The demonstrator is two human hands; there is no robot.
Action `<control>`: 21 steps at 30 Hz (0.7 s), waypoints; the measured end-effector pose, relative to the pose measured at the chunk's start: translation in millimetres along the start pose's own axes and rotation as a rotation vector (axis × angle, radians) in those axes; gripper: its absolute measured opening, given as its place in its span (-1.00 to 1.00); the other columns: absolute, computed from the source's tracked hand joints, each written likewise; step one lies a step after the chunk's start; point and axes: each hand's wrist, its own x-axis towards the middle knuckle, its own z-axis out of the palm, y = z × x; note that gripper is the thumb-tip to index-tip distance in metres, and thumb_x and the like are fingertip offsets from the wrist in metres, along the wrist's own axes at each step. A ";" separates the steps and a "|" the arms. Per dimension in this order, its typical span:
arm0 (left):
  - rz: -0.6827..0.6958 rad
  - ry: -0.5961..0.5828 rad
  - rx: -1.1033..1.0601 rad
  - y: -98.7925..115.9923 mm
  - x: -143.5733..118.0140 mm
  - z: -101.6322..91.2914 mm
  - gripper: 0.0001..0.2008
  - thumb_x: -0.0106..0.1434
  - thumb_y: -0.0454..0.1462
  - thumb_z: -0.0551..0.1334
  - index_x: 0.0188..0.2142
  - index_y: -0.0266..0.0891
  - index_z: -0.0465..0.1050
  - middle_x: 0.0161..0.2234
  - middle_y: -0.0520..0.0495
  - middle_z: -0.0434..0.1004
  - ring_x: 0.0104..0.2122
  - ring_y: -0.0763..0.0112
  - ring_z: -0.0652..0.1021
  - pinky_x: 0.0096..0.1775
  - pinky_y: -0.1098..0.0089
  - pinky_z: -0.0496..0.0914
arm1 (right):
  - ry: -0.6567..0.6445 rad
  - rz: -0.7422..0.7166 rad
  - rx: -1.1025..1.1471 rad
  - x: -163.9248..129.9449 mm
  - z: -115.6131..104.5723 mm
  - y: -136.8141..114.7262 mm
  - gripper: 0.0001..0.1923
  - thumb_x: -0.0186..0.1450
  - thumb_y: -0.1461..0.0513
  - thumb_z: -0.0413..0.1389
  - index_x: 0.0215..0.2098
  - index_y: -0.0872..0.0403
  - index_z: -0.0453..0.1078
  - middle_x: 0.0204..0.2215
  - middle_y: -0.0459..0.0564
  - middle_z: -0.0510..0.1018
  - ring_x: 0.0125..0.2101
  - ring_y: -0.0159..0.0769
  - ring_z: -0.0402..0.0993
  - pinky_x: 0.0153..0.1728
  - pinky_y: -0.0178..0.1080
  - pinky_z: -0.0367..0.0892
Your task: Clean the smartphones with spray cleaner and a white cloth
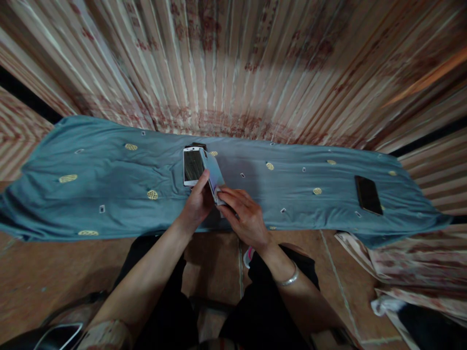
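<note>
While the left end of the cloth-covered surface [109, 167] carries only the printed pattern and creases of its cloth, the things begin nearer its middle. First comes a white-framed phone [192, 167], lying screen up, with the edge of a dark item [199, 145] showing just beyond its top; neither seems to be in use. Just right of it, the left hand [199, 200] grips a pale blue phone [215, 171], thumb along the near edge, holding it tilted up above the surface. The fingers of the right hand [243, 214] are drawn together on its lower end, near a small whitish part that is too blurred to identify. A silvery bracelet [289, 275] circles the right wrist. Well apart, toward the right end, a dark phone [368, 194] lies flat, touched by neither hand.

Judging from this, the handling of the blue phone is under way and unfinished: both hands are occupied at its lower end, and it is not yet set down. Whether the other phones are already dealt with, I cannot tell.
</note>
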 end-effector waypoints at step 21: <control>0.061 0.004 -0.061 17.5 -10.1 13.7 -0.69 0.43 -0.03 0.27 -0.04 -0.15 0.66 -0.23 -0.09 0.76 -0.07 0.11 0.73 -0.02 0.24 0.61 | 0.017 0.286 0.139 -13.7 -5.1 21.9 -0.72 0.45 0.17 0.27 0.11 -0.10 0.62 0.08 0.01 0.74 0.10 -0.17 0.68 0.18 -0.09 0.57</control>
